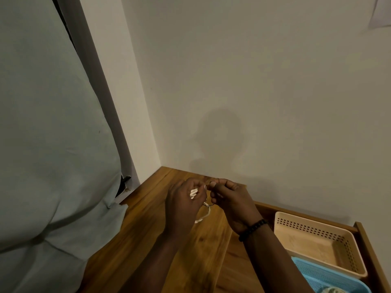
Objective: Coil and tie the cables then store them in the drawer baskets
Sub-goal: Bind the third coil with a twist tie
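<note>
My left hand [185,200] grips a small coiled white cable [193,193] above the wooden top; a loop of the cable [204,216] hangs below the fist. My right hand [229,198], with a dark bead bracelet on the wrist, pinches a thin dark tie [208,205] close against the left hand's fingertips. Both hands touch at the fingertips. Most of the coil is hidden inside the left fist.
The wooden top [148,240] runs into a wall corner. At the right an open drawer [368,244] holds a beige perforated basket [313,231] and a blue basket [330,278]. A pale cloth [53,144] hangs at the left.
</note>
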